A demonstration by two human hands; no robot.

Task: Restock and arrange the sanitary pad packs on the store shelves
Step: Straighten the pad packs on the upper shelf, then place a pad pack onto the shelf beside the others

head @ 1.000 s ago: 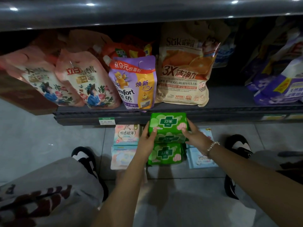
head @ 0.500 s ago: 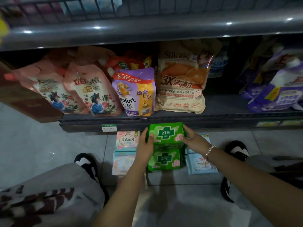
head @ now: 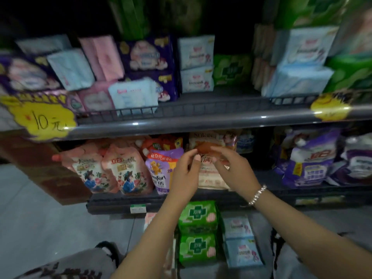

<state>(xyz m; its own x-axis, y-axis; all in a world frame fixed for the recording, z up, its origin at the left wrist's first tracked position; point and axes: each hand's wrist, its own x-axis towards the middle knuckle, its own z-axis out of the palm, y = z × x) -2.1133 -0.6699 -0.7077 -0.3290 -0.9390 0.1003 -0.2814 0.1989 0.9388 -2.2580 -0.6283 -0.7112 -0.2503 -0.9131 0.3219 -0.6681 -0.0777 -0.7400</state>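
Observation:
Two green sanitary pad packs (head: pixel 198 217) lie on the floor below the bottom shelf, one behind the other (head: pixel 197 249). Light blue packs (head: pixel 240 238) lie to their right, and a pink pack (head: pixel 150 218) shows at their left. My left hand (head: pixel 186 174) and my right hand (head: pixel 231 168) are raised side by side in front of the lower shelf. Both hold nothing, their fingers loosely curled. The upper shelf (head: pixel 201 119) carries blurred pad packs in purple, pink, light blue and green; one green pack (head: pixel 231 70) stands at centre right.
Detergent refill pouches (head: pixel 120 170) and an orange-printed bag (head: pixel 213 174) fill the lower shelf behind my hands. Purple bags (head: pixel 310 162) sit to the right. A yellow price sign (head: pixel 42 117) hangs on the upper shelf's left edge. My knee (head: pixel 66 266) and a dark shoe show below.
Both hands have let go of the green pack, which now lies on the floor, and have risen to lower-shelf height. The camera has tilted up, bringing the pad shelf into view.

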